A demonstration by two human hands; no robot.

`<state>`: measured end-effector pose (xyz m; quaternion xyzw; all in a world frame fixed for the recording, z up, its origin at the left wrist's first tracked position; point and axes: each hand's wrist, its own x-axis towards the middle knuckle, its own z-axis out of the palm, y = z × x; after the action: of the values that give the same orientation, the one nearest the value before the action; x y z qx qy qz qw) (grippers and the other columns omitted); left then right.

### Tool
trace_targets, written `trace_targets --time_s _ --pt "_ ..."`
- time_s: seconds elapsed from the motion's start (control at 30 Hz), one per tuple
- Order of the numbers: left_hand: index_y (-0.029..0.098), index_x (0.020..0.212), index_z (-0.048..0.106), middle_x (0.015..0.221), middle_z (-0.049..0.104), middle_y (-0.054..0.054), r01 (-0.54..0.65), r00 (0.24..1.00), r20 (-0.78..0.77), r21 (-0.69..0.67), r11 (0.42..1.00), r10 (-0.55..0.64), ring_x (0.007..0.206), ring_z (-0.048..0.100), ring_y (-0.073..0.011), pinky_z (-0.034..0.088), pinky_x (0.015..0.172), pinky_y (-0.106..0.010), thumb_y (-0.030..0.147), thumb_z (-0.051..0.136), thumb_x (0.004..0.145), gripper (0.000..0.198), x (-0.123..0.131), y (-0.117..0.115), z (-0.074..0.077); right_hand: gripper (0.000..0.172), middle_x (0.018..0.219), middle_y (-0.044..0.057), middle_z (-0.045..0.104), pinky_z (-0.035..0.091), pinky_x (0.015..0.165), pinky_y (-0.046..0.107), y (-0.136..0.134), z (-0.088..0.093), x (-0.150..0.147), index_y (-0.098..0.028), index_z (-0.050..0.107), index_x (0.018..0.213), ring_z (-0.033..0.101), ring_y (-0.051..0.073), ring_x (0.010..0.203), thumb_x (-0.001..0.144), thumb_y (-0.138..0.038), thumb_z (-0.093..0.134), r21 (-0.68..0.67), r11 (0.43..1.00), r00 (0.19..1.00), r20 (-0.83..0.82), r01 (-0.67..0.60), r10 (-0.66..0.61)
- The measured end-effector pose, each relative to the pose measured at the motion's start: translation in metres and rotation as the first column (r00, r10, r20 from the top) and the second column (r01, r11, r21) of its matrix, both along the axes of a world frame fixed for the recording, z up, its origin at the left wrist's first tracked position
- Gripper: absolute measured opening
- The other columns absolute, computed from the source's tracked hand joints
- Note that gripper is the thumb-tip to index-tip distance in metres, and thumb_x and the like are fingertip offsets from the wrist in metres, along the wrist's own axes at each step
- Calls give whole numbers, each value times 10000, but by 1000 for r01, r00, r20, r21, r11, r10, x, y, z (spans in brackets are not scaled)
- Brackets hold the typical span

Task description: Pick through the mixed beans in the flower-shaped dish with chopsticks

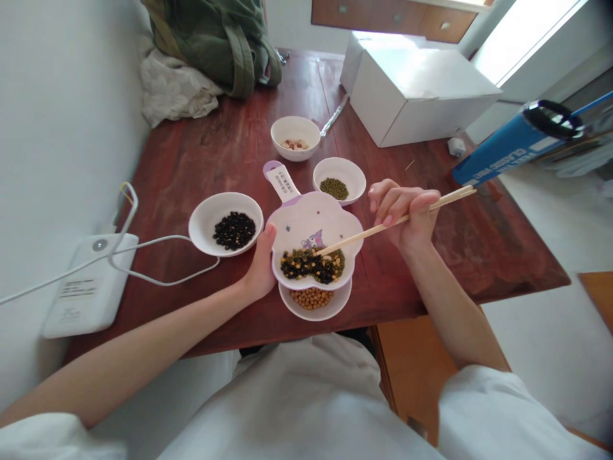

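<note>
A flower-shaped bowl with a handle [330,220] is tilted toward me, mixed black, green and yellow beans [313,266] gathered at its near side. My left hand [262,265] grips its left rim, thumb on top, other fingers hidden beneath. Wooden chopsticks [383,225] are held in my right hand [407,211], tips among the mixed beans. Under the bowl's near edge sits a white bowl of soybeans [316,313], partly covered. Black beans fill part of a bowl [201,220] at the left. Mung beans lie in another bowl [354,176], and peanuts in the farthest bowl [295,124].
A white power strip [90,281] with cables [163,281] is at the left by the wall. Behind are a green backpack [211,38] and cloth [175,86]. A white box [421,83] and blue tumbler [507,144] stand at the right of the wooden table [230,147].
</note>
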<state>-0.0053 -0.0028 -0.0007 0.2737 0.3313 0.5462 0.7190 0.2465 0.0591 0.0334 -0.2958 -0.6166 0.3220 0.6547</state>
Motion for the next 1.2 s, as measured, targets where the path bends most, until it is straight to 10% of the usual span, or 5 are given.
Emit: trace_targets --time_s 0.37,0.7,0.87,0.93,1.2 --pt "215 1169 916 1250 949 -158 -67 998 -16 -30 997 67 1659 658 -522 638 1319 -591 808 948 840 678 -2 1 -2 836 436 55 584 667 875 555 -6 1 8 -314 627 421 776 321 714 1093 -806 703 93 983 985 77 -159 152" --pt "217 1096 926 1259 959 -132 -118 992 34 -19 993 118 1549 749 -517 638 1314 -588 841 1000 742 721 -1 -3 8 900 404 3 176 635 793 528 16 10 44 -342 331 442 473 284 557 1093 -958 412 -236 950 978 -44 -206 202" --pt "208 1146 916 1260 962 -118 -183 982 42 -26 983 183 1496 782 -495 601 1346 -579 813 1037 699 762 -3 -7 12 843 356 -59 262 351 369 368 0 41 93 -324 438 497 266 156 292 1178 -821 420 -450 674 756 -4 -586 654" --pt "233 1142 918 1243 965 -104 -195 980 49 -7 981 195 1476 793 -481 611 1329 -570 814 1022 721 725 -3 -9 13 742 456 -60 434 253 360 321 -17 49 83 -274 582 632 329 115 328 1162 -792 553 -701 573 705 141 -424 695" --pt "256 933 877 1109 954 -43 -323 946 51 37 946 321 1391 801 -434 654 1228 -484 743 989 784 522 -4 -12 11 771 700 -16 489 341 615 320 -53 44 0 -231 573 717 405 152 701 1048 -926 531 -723 691 456 622 21 637"
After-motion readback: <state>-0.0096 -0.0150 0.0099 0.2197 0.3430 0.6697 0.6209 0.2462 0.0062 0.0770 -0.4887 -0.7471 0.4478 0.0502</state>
